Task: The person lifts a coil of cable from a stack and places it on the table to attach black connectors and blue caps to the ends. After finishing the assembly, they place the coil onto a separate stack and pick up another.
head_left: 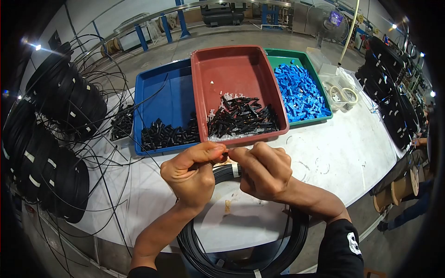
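My left hand (192, 171) and my right hand (264, 169) meet in front of the red tray (227, 69), fingertips pinched close together. Between them is a small dark piece, mostly hidden by the fingers, too small to make out. Below the hands lies a coil of black cable (299, 231), bound with white tape and hanging over the table's near edge. Black and clear small parts (241, 116) fill the near part of the red tray.
A blue tray (162, 97) holds black parts; a green tray holds blue pieces (299, 92). Clear containers (340, 95) stand at the right of the white table (338, 153). Black cable coils are stacked left (60, 102) and right (387, 88), with loose cables at left.
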Demonstrator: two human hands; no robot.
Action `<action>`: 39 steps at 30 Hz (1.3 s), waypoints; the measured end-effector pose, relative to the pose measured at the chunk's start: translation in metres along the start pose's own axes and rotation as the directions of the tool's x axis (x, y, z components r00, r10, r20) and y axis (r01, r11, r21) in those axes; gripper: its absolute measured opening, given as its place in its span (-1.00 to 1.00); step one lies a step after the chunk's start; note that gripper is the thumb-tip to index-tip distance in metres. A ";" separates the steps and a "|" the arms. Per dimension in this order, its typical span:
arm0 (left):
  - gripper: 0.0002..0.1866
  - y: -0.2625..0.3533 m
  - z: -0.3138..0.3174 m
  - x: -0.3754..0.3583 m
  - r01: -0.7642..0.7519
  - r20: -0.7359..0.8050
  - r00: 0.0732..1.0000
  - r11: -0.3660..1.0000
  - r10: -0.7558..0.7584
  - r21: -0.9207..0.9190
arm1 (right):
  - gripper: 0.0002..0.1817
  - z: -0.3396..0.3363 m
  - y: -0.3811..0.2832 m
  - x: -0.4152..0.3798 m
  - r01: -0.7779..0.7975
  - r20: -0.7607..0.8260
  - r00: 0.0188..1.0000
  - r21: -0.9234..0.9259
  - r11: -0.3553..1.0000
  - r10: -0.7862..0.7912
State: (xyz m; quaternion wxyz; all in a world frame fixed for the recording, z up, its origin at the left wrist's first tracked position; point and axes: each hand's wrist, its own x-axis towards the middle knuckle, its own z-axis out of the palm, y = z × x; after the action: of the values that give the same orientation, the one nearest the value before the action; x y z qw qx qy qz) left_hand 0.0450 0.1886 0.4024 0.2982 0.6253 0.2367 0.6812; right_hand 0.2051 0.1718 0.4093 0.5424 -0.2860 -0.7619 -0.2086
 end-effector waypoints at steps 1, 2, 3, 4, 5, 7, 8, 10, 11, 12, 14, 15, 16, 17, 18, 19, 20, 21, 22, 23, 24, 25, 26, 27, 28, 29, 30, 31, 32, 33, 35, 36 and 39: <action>-0.65 0.000 0.000 0.000 0.001 -0.001 1.000 1.000 -0.001 0.000 | -0.52 0.000 0.000 0.000 -0.041 0.004 0.999 0.007 0.999 0.041; -0.65 0.000 0.001 -0.001 0.001 -0.014 1.000 1.000 -0.001 0.012 | -0.54 0.001 -0.001 -0.002 -0.078 0.006 0.997 0.031 0.997 0.078; -0.65 0.000 0.002 -0.001 -0.004 -0.028 1.000 1.000 0.005 0.023 | -0.54 0.002 0.000 -0.002 -0.076 0.005 0.997 0.029 0.997 0.076; -0.65 0.000 0.003 -0.001 -0.003 -0.028 1.000 1.000 0.004 0.020 | -0.56 0.001 -0.001 -0.002 -0.083 0.002 0.997 0.030 0.996 0.083; -0.66 0.000 0.003 -0.001 0.016 -0.039 0.999 1.000 -0.015 0.006 | -0.58 0.002 -0.001 -0.003 -0.090 -0.002 0.996 0.035 0.995 0.090; -0.66 -0.001 0.004 -0.001 0.033 -0.054 0.998 0.999 -0.033 -0.008 | -0.62 0.005 -0.002 -0.003 -0.109 -0.011 0.994 0.049 0.993 0.110; -0.68 -0.003 0.006 0.000 0.006 -0.051 0.999 1.000 -0.006 -0.003 | -0.65 0.005 -0.004 -0.004 -0.132 -0.014 0.991 0.059 0.990 0.133; -0.69 -0.008 0.006 0.002 -0.025 -0.050 0.998 1.000 0.025 0.003 | -0.67 0.007 -0.006 -0.003 -0.187 -0.016 0.982 0.117 0.975 0.190; -0.69 -0.011 0.005 0.004 -0.054 -0.030 0.998 0.999 0.054 0.004 | -0.69 0.008 -0.007 -0.002 -0.241 -0.020 0.968 0.173 0.955 0.248; -0.69 -0.012 0.003 0.003 -0.077 -0.011 0.997 0.997 0.077 0.005 | -0.69 0.008 -0.007 -0.001 -0.244 -0.018 0.968 0.175 0.954 0.251; -0.69 -0.017 0.000 0.000 -0.082 0.006 0.997 0.996 0.082 0.038 | -0.70 0.006 -0.007 0.002 -0.247 0.006 0.968 0.194 0.949 0.251; -0.69 -0.017 -0.002 -0.002 -0.091 0.028 0.996 0.993 0.089 0.074 | -0.70 0.005 -0.008 0.002 -0.251 0.010 0.967 0.195 0.948 0.254; -0.69 -0.017 -0.004 -0.002 -0.086 0.020 0.996 0.993 0.085 0.075 | -0.71 0.003 -0.008 0.002 -0.268 0.039 0.963 0.194 0.944 0.266; -0.69 -0.017 -0.005 0.000 -0.098 0.044 0.994 0.994 0.096 0.056 | -0.71 0.001 -0.008 0.002 -0.282 0.066 0.959 0.191 0.940 0.274; -0.69 -0.018 -0.006 0.002 -0.111 0.069 0.992 0.993 0.108 0.038 | -0.71 -0.001 -0.006 0.005 -0.278 0.070 0.960 0.194 0.941 0.269; -0.69 -0.019 -0.009 0.004 -0.107 0.066 0.992 0.993 0.104 0.042 | -0.71 -0.003 -0.004 0.008 -0.320 0.138 0.945 0.197 0.927 0.296; -0.69 -0.022 -0.012 0.009 -0.093 0.111 0.990 0.996 0.092 0.008 | -0.71 -0.006 0.000 0.012 -0.357 0.203 0.926 0.197 0.913 0.318; -0.69 -0.024 -0.013 0.015 -0.083 0.154 0.984 0.996 0.086 -0.027 | -0.71 -0.009 0.006 0.017 -0.381 0.248 0.911 0.198 0.903 0.330; -0.69 -0.023 -0.012 0.019 -0.087 0.185 0.979 0.996 0.091 -0.027 | -0.71 -0.007 0.012 0.016 -0.444 0.263 0.885 0.224 0.868 0.385; -0.69 -0.022 -0.014 0.022 -0.088 0.181 0.979 0.996 0.091 -0.026 | -0.71 -0.005 0.018 0.014 -0.507 0.281 0.853 0.247 0.826 0.440; -0.70 -0.023 -0.017 0.026 -0.146 0.255 0.958 0.989 0.133 0.035 | -0.70 -0.012 0.021 0.021 -0.587 0.392 0.791 0.274 0.762 0.469; -0.70 -0.024 -0.018 0.028 -0.206 0.331 0.929 0.974 0.166 0.090 | -0.70 -0.013 0.025 0.020 -0.588 0.394 0.790 0.272 0.761 0.470; -0.74 -0.026 -0.018 0.030 -0.290 0.363 0.907 0.942 0.215 0.167 | -0.70 -0.013 0.030 0.019 -0.624 0.460 0.754 0.276 0.731 0.470; -0.74 -0.027 -0.018 0.030 -0.290 0.363 0.906 0.943 0.216 0.162 | -0.69 -0.013 0.035 0.017 -0.659 0.521 0.715 0.276 0.700 0.467; -0.77 -0.028 -0.018 0.030 -0.326 0.404 0.889 0.918 0.217 0.224 | -0.63 -0.012 0.042 0.014 -0.665 0.557 0.702 0.290 0.688 0.444; -0.80 -0.029 -0.018 0.029 -0.362 0.445 0.870 0.888 0.212 0.284 | -0.63 -0.012 0.045 0.015 -0.666 0.558 0.700 0.286 0.689 0.445; -0.83 -0.032 -0.017 0.028 -0.372 0.452 0.865 0.883 0.217 0.287 | -0.61 -0.012 0.045 0.015 -0.675 0.599 0.673 0.258 0.692 0.433; -0.83 -0.037 -0.016 0.027 -0.370 0.454 0.865 0.884 0.215 0.285 | -0.58 -0.012 0.046 0.016 -0.682 0.638 0.645 0.231 0.694 0.421; -0.81 -0.042 -0.016 0.026 -0.412 0.471 0.846 0.867 0.249 0.281 | -0.53 -0.013 0.047 0.019 -0.717 0.682 0.592 0.202 0.667 0.430; -0.80 -0.044 -0.015 0.026 -0.454 0.489 0.825 0.847 0.284 0.275 | -0.53 -0.013 0.049 0.019 -0.717 0.681 0.592 0.201 0.667 0.431; -0.77 -0.044 -0.012 0.025 -0.479 0.478 0.823 0.827 0.306 0.295 | -0.53 -0.012 0.051 0.016 -0.702 0.727 0.569 0.187 0.687 0.383; -0.75 -0.044 -0.011 0.024 -0.500 0.464 0.823 0.805 0.328 0.318 | -0.53 -0.012 0.053 0.015 -0.703 0.727 0.568 0.185 0.686 0.385; -0.70 -0.047 -0.010 0.026 -0.449 0.379 0.867 0.838 0.324 0.309 | -0.51 -0.010 0.057 0.014 -0.731 0.720 0.552 0.175 0.660 0.421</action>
State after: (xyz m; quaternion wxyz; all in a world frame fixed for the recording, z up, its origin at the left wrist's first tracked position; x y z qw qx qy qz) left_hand 0.0388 0.2413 0.3871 0.0566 0.8062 0.1834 0.5596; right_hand 0.2462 0.2112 0.4261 0.3467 -0.4426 -0.7780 0.2804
